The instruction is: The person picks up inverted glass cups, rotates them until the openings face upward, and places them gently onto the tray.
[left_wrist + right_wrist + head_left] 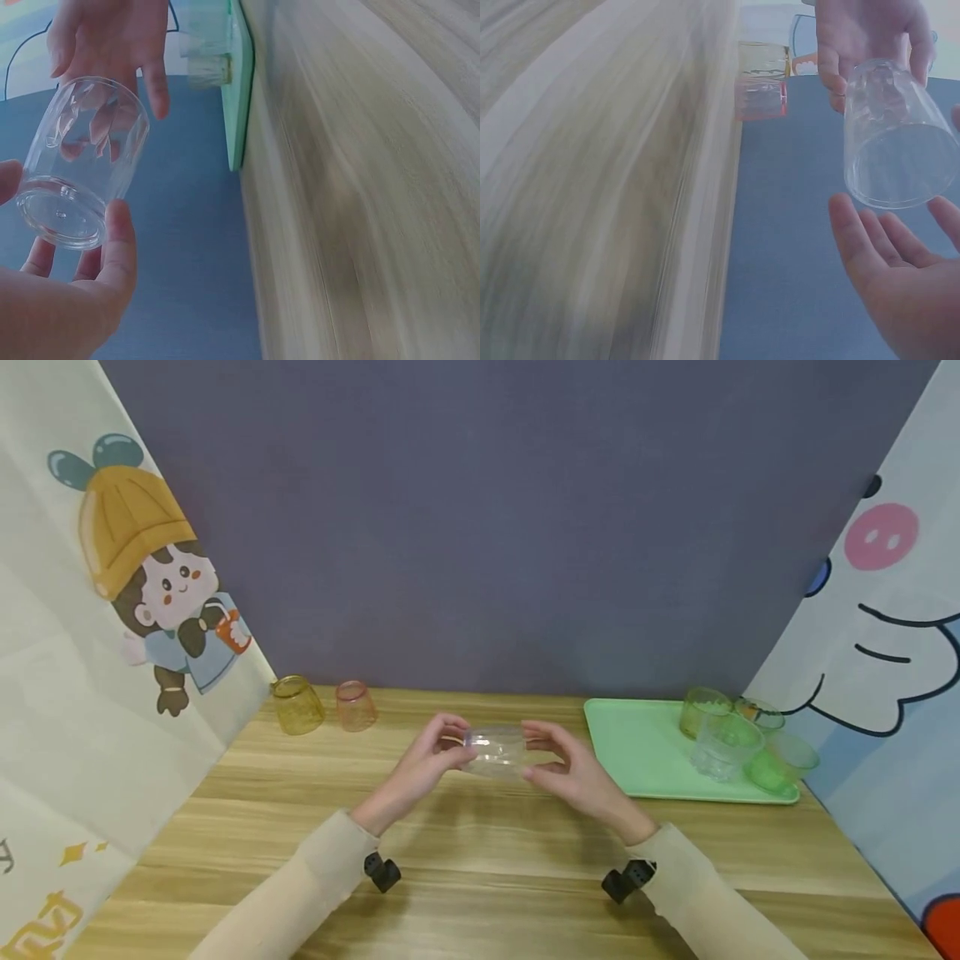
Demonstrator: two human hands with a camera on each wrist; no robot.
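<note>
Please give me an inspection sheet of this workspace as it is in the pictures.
Surface: wooden table.
Job's things: clear cup held sideways above the table, between both hands.
Clutter: yellow cup and pink cup upside down at back left; green tray with several cups at right.
Grips: left hand holds the cup's base; right hand at its rim, fingers relaxed.
Cables: nothing seen.
Surroundings: grey backdrop, cartoon cloths at the sides.
</note>
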